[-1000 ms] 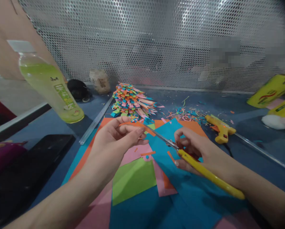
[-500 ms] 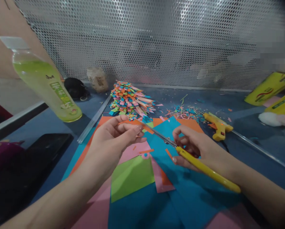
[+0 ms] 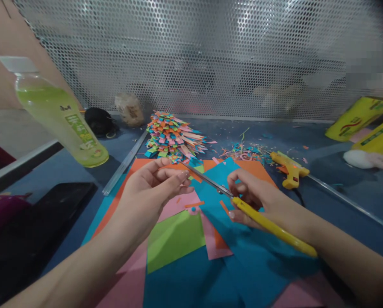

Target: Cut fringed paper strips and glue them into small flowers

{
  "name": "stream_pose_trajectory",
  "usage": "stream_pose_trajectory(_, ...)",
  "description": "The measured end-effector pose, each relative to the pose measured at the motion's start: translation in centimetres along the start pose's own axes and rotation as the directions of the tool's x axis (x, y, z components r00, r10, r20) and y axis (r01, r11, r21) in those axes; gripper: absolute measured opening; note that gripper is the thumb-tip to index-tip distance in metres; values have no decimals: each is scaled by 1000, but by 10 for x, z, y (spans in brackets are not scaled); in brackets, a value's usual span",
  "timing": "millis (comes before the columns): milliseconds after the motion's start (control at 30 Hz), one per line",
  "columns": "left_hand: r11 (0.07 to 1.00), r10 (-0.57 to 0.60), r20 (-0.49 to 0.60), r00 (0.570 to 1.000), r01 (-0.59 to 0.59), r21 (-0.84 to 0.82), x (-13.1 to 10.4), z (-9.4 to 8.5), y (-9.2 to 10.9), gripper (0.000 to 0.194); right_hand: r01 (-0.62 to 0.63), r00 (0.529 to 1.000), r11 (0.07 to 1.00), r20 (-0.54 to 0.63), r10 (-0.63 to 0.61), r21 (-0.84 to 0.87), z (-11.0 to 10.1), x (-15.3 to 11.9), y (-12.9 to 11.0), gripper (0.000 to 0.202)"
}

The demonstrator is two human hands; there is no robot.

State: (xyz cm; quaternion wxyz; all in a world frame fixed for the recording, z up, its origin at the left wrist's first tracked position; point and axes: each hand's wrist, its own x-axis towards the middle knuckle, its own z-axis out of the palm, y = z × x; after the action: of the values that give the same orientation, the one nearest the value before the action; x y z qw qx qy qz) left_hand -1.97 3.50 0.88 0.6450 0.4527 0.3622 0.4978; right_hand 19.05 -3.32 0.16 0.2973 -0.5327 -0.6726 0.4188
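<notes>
My left hand [image 3: 151,188] is closed in a pinch on a small piece of orange paper [image 3: 176,166], partly hidden by the fingers. Scissors with yellow handles [image 3: 271,226] are in my right hand [image 3: 258,194], their blades reaching left to the left fingertips and the orange paper. Below both hands lie overlapping coloured sheets, among them a green sheet [image 3: 175,241], a blue sheet [image 3: 243,256] and a pink strip [image 3: 213,239]. A tiny pink paper flower with a blue centre [image 3: 193,209] rests on them beside narrow orange strips [image 3: 194,205].
Behind the hands stands a cone of layered colourful paper strips [image 3: 172,137]. Paper scraps [image 3: 243,152] and a yellow glue gun [image 3: 289,169] with a clear glue stick are at right. A green drink bottle [image 3: 63,119], a clear stick [image 3: 124,164] and a black tray-like object [image 3: 47,222] are at left.
Both hands, the scissors and the objects on the table appear slightly further left as the view shifts a little. The pinch and the hold on the scissors look the same.
</notes>
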Motion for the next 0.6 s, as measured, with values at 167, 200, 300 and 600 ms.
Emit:
stream_pose_trajectory(167,989,40,107,993,-55,139,4,-2,-4,24,36,998,997,-50,-33,67,-1,6,1,34)
stream_pose_trajectory(200,976,65,142,988,-93,196,5,-1,-5,23,38,995,996,-97,-30,77,-2,8,2,34)
stream_pose_trajectory(300,924,153,204,967,-213,317,6,1,-9,19,40,959,998,-283,-25,47,-7,18,8,39)
stream_pose_trajectory(600,397,31,517,855,-485,779,17,-8,0,10,59,866,995,-493,-89,-77,-23,39,30,42)
